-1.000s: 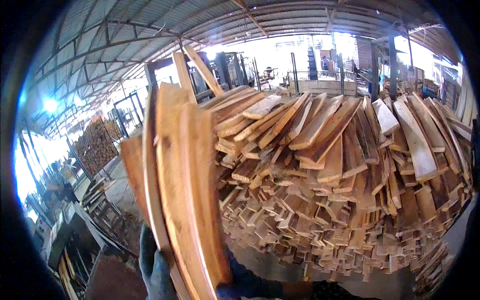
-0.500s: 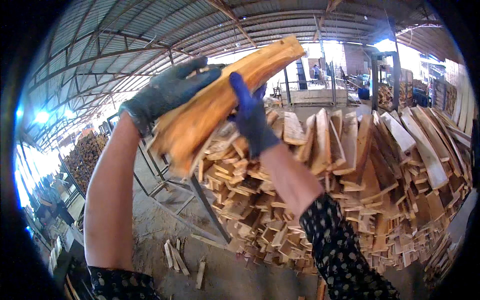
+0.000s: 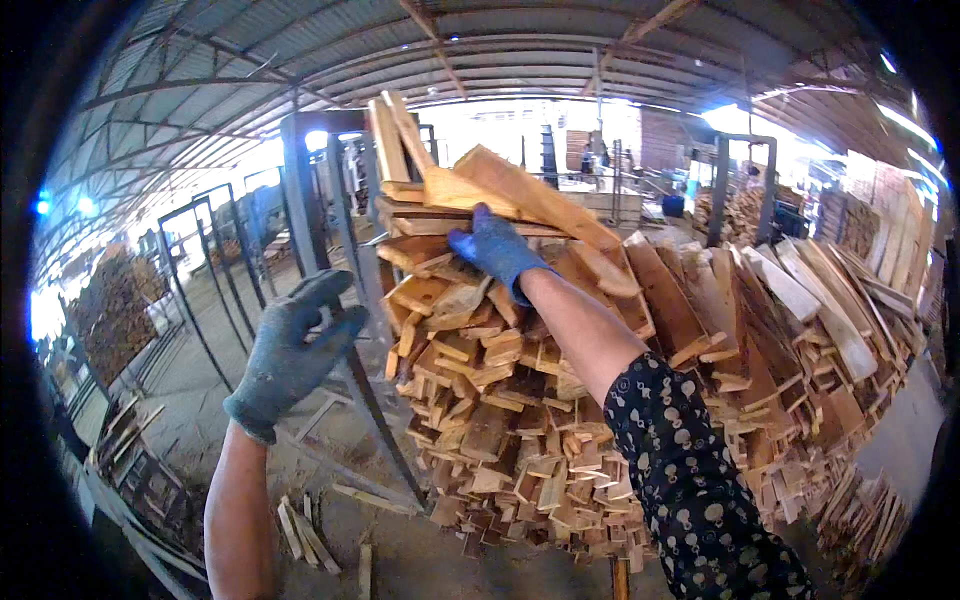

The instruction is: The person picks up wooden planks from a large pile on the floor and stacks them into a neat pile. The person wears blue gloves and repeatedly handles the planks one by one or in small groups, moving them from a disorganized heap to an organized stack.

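Observation:
My left hand [image 3: 300, 350], in a grey-green work glove, is held in the air beside the left end of a tall wood stack [image 3: 500, 440]. Its fingers are apart and slightly bent, with nothing between them. Near the stack's upper left, my right hand [image 3: 500, 252], in a blue-grey glove, presses against the wood with fingers spread. Its fingertips touch the edge of a pale wood slab [image 3: 465, 193] lying on top. Behind that slab a thicker board [image 3: 545, 195] slants down to the right. Two narrow boards [image 3: 388, 145] stand upright at the far left corner.
A dark metal post [image 3: 305, 195] and slanting frame bar [image 3: 375, 430] stand along the stack's left side. Loose wood strips [image 3: 305, 535] lie on the dusty floor. Leaning planks [image 3: 830, 310] line the stack's right part. Another wood pile [image 3: 115, 305] stands far left.
The wood slab that both hands held up now rests on the stack. My left hand has let go and moved down; my right hand has lowered onto the stack. The view has shifted.

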{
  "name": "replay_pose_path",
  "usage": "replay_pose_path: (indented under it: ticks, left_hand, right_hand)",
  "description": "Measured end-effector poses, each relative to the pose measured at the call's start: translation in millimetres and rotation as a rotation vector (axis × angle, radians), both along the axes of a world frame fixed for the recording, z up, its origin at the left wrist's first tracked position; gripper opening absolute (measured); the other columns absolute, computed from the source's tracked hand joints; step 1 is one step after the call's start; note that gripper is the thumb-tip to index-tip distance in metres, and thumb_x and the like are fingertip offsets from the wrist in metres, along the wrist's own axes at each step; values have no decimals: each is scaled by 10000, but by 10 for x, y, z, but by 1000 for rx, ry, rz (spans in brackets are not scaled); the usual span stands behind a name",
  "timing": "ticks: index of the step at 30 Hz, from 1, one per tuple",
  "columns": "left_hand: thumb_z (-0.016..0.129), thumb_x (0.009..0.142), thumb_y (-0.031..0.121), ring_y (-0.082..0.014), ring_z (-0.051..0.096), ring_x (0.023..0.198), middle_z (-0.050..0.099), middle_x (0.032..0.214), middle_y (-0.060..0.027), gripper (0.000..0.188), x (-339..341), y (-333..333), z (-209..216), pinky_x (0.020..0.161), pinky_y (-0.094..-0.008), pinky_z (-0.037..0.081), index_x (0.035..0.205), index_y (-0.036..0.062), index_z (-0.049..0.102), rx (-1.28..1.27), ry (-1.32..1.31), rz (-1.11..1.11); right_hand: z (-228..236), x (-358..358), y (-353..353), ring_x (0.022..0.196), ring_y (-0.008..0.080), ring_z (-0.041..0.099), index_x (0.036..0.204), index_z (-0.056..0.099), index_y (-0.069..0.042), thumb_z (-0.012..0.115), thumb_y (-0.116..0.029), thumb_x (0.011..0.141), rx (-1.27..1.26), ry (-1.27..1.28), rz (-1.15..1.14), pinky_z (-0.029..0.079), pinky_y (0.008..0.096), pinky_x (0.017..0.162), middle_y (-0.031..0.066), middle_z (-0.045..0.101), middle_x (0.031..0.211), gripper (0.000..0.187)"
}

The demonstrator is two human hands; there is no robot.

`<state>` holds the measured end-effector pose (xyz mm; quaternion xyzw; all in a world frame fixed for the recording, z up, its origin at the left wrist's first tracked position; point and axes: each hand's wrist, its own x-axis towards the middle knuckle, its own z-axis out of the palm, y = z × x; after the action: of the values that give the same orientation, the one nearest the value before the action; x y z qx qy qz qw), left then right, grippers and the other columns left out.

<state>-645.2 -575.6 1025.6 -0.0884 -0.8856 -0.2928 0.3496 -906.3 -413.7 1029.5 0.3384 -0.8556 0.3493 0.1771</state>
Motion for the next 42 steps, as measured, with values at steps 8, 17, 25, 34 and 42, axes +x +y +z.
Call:
replay_pose_path:
  ticks: [8, 17, 25, 34, 42]
  left_hand:
    - [622, 904, 216, -161, 528, 1104, 572, 1211, -119, 498, -696, -353, 44, 952, -288, 424, 1302, -43, 469, 261, 329, -47]
    - [557, 934, 331, -121, 520, 1067, 563, 1183, -43, 447, -1518, -274, 358, 908, -273, 417, 1273, 43, 520, 557, 109, -126]
    - [545, 943, 247, -113, 537, 1002, 586, 1111, -30, 368, -1517, 167, 267, 894, -278, 442, 1242, 33, 545, 315, -9, -188]
    - [770, 711, 396, -330, 492, 1212, 369, 1392, -235, 790, -872, 881, -92, 935, -404, 461, 1333, 28, 453, -407, -102, -547]
    - [718, 749, 413, -395, 491, 1193, 460, 1342, -181, 610, -776, 605, -369, 947, -468, 439, 1218, 52, 566, -467, 222, -419]
  right_hand:
    - [-28, 923, 551, 780, 392, 630, 850, 638, -12, 502, -419, 869, 667, 301, 198, 489, 468, 747, 217, 654, 851, 429]
    - [452, 475, 1556, 759, 273, 642, 961, 638, -32, 591, -278, 855, 130, 384, 325, 510, 363, 727, 163, 646, 839, 272]
    - [517, -574, 1015, 868, 223, 646, 1092, 631, -47, 616, -203, 875, -2, 564, 542, 509, 319, 780, 134, 666, 1006, 267]
    - [567, -714, 97, 1146, 197, 539, 1237, 556, -48, 466, -409, 960, 194, -68, 767, 404, 310, 1017, 128, 589, 1218, 464]
    - [615, -630, 828, 1145, 202, 537, 1272, 541, -117, 546, -356, 929, 343, 182, 728, 415, 334, 1022, 110, 570, 1242, 418]
